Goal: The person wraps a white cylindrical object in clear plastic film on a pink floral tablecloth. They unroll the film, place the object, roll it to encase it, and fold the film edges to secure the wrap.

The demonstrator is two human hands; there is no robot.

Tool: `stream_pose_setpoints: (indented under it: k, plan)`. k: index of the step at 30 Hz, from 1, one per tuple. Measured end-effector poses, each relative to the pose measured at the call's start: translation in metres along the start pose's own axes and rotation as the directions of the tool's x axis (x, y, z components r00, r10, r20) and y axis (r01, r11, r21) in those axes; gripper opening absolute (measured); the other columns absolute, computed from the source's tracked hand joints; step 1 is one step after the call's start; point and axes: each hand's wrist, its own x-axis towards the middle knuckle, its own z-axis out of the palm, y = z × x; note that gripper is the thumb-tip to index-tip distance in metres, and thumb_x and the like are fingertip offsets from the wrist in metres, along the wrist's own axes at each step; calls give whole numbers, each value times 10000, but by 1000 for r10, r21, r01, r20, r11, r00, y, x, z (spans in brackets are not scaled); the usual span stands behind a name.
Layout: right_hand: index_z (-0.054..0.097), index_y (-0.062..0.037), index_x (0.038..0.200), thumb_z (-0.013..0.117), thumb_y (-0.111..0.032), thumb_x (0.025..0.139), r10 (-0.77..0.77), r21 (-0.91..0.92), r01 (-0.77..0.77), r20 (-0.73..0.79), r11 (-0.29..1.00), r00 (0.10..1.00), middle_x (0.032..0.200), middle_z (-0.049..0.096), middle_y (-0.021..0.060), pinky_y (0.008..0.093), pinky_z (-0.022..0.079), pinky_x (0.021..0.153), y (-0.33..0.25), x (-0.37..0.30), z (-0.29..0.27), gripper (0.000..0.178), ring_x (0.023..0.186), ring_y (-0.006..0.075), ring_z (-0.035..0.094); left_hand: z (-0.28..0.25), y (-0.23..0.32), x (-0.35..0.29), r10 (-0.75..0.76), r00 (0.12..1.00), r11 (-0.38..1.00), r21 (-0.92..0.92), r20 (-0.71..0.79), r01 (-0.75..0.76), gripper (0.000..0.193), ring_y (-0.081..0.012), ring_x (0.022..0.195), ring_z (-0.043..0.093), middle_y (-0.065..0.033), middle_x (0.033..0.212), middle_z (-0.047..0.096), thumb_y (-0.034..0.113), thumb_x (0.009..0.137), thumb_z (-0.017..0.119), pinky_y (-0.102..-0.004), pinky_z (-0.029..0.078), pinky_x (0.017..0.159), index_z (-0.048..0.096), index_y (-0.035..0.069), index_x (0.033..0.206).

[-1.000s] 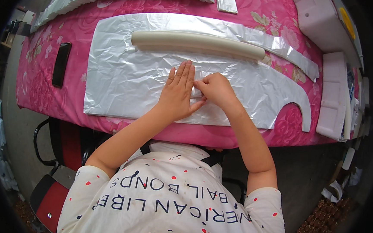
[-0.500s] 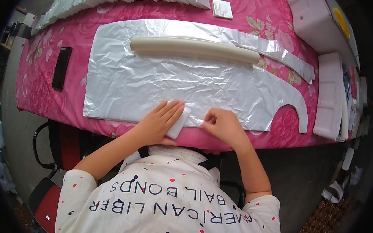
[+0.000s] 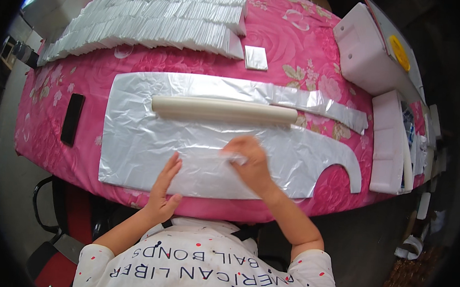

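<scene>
A stack of flat, silvery-white plastic carrier bags (image 3: 133, 153) lies across the table, its handle loops toward the right. My right hand (image 3: 249, 165), a little blurred, pinches a thin, translucent plastic bag (image 3: 206, 176) at the near middle of the stack. Beside that bag's left side, my left hand (image 3: 163, 193) is held edge-on with its fingers stretched out and nothing in it. A cream-coloured rod (image 3: 224, 111) rests across the far part of the stack. Beyond it sits one small folded square bag (image 3: 255, 58).
Rows of folded white bags (image 3: 158, 24) stand at the back left. A black phone (image 3: 72, 119) lies left on the pink flowered tablecloth (image 3: 39, 125). White foam boxes (image 3: 387, 144) line the right side. Red and black chairs (image 3: 56, 264) are at the lower left.
My left hand has lifted off the small folded piece and turned edge-on with fingers stretched. My right hand has moved and now pinches a spread bag. The view has tilted, showing more of the far table.
</scene>
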Motion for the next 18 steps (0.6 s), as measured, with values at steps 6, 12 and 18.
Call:
stream_pose_setpoints:
  k: [6, 12, 18]
  plan:
    - [661, -143, 799, 683, -60, 629, -541, -819, 115, -260, 562, 800, 763, 564, 30, 361, 418, 688, 88, 151, -85, 191, 747, 230, 538, -6, -1, 5, 39, 999, 992, 118, -23, -36, 559, -341, 1289, 330, -227, 1395, 319, 199, 826, 535, -399, 260, 1047, 374, -13, 1318]
    - [681, -133, 795, 684, -103, 636, -387, -888, 188, 12, 419, 922, 780, 595, 35, 354, 440, 747, 173, 183, -90, 161, 805, 225, 561, -4, -3, 2, 70, 997, 981, 181, -16, -66, 589, -377, 1261, 358, -256, 1373, 333, 131, 774, 560, -413, 292, 1030, 372, -21, 1311]
    - [672, -75, 942, 683, -165, 684, -206, -729, 155, 20, 667, 978, 905, 626, 104, 371, 440, 851, 152, 157, -94, 273, 924, 264, 561, -10, -5, 3, 92, 995, 958, 269, 43, -100, 578, -369, 1215, 419, -250, 1357, 360, 110, 758, 586, -398, 348, 997, 402, -23, 1289]
